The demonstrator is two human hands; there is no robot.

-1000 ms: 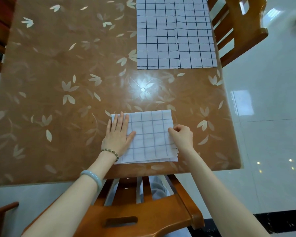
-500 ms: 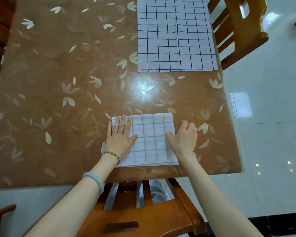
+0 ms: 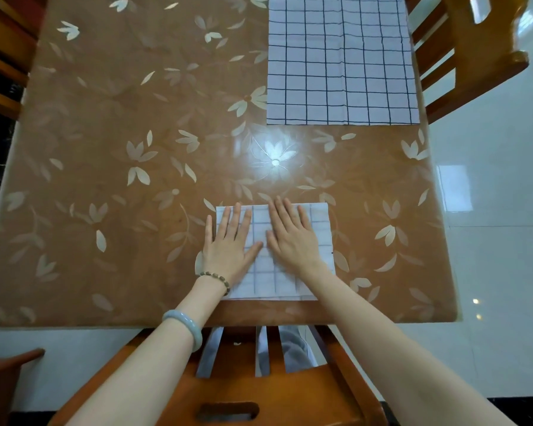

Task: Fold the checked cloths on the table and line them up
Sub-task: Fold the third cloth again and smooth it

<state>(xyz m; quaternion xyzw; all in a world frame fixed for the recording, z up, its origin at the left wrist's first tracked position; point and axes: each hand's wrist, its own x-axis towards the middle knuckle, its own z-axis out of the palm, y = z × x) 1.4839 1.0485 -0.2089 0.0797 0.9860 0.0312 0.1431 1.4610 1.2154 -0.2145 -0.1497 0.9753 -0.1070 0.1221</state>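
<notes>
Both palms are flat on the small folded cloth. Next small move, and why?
Probably lift the left hand and right hand off the folded cloth, which looks flat and squared, and reach for the unfolded cloth lying spread at the far right.

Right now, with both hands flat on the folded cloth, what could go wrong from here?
1. The folded cloth lies near the front edge of the table; smoothing toward the body might drag it off.
2. The table looks glossy, so the cloth's layers may slide out of line.
3. The unfolded cloth reaches the table's right edge and could slip.
</notes>
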